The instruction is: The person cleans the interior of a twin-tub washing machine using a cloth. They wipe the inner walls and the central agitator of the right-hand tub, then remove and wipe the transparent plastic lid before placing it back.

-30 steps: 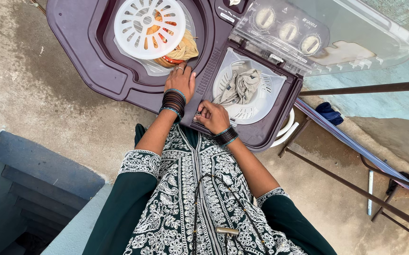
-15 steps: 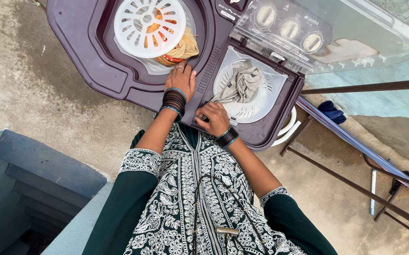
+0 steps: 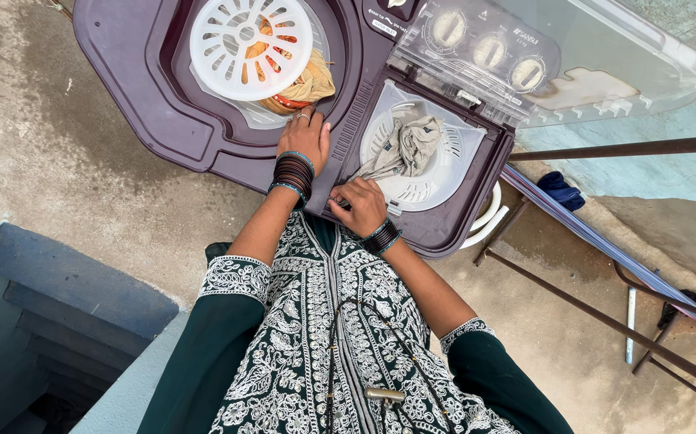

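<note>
Since the earlier frame the view has shifted slightly; both hands remain in place. Nearest, the right hand is curled at the front edge of the washing machine, beside the spinner tub; whether it pinches anything cannot be told. The left hand lies flat and released on the rim between tubs. Beyond, beige cloth sits in the spinner; a white perforated lid covers orange laundry.

Blue cloth (crumpled); concrete steps
</note>
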